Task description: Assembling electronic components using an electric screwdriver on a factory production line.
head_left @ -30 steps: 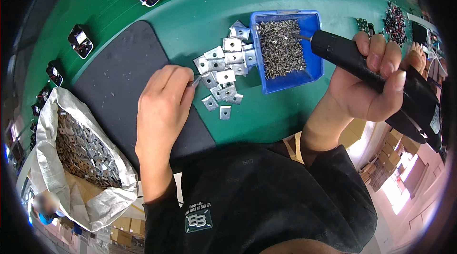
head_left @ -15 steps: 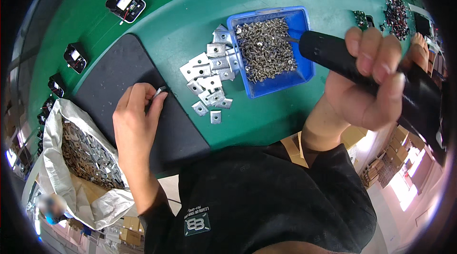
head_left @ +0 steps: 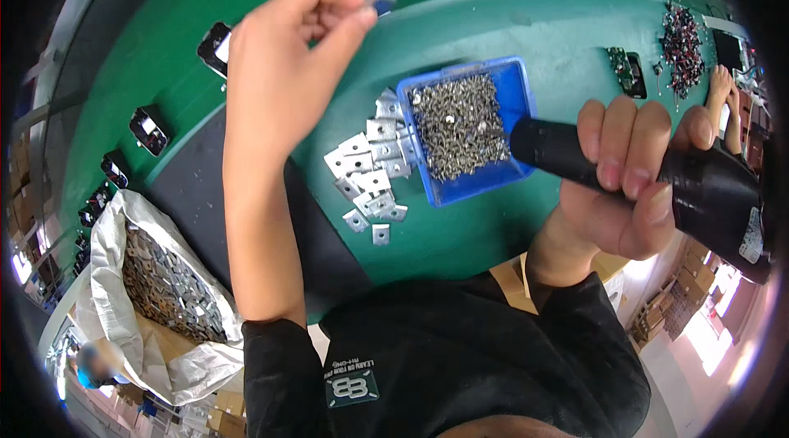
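Observation:
My left hand point(head_left: 283, 68) is raised over the far part of the green table, with thumb and fingers pinching a small metal plate point(head_left: 381, 2). In my right hand point(head_left: 629, 163), the fingers wrap round a black electric screwdriver point(head_left: 555, 144). Its nose points left over the right rim of a blue bin point(head_left: 460, 195), and its bit is hard to make out. Silver screws point(head_left: 456, 130) fill the bin. Left of it lies a loose pile of square metal plates point(head_left: 374, 181), each with a hole.
A black mat point(head_left: 193, 183) lies under my left forearm. A white sack point(head_left: 111, 274) of metal pieces stands at the near left. Open black-and-white device housings point(head_left: 150, 130) line the far belt. At the far right are a circuit board point(head_left: 620, 68), small dark parts point(head_left: 682, 48) and another person's hand point(head_left: 722, 89).
My left hand has moved up and right from the mat with the plate in its fingers. The screwdriver's nose has shifted slightly down in the picture and stays by the bin.

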### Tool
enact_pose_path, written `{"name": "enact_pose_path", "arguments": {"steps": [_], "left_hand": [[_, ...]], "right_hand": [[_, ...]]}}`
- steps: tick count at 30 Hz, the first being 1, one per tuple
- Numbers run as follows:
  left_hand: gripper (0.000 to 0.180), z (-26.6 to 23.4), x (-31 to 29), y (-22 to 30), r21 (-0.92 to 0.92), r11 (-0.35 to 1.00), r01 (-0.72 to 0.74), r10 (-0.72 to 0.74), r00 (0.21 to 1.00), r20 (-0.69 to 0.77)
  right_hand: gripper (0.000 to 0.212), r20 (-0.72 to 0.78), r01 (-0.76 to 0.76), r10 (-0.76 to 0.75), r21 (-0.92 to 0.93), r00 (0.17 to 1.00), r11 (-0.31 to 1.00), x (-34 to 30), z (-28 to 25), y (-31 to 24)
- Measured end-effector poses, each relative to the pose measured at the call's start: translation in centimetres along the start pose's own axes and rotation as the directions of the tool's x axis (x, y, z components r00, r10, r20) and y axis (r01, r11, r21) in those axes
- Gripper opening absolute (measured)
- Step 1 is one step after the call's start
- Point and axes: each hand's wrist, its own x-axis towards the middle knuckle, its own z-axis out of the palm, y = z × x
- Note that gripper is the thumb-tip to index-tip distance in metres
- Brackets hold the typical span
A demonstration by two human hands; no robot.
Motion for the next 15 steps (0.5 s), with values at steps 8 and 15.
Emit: {"name": "enact_pose_path", "arguments": {"steps": [8, 15], "left_hand": [[0.028, 1.4, 7.1, 2.1, 0.100, 0.995, -0.003, 0.009, 0.998, -0.066], [0.016, 1.9, 8.6, 0.0, 0.380, 0.914, -0.140, 0.159, 0.987, -0.020]], "right_hand": [[0.046, 0.037, -0.036, 0.032, 0.115, 0.999, 0.993, 0.1, -0.8, -1.2], [0.046, 0.028, -0.050, 0.049, 0.042, 0.998, 0.998, 0.3, -1.3, -0.1]]}}
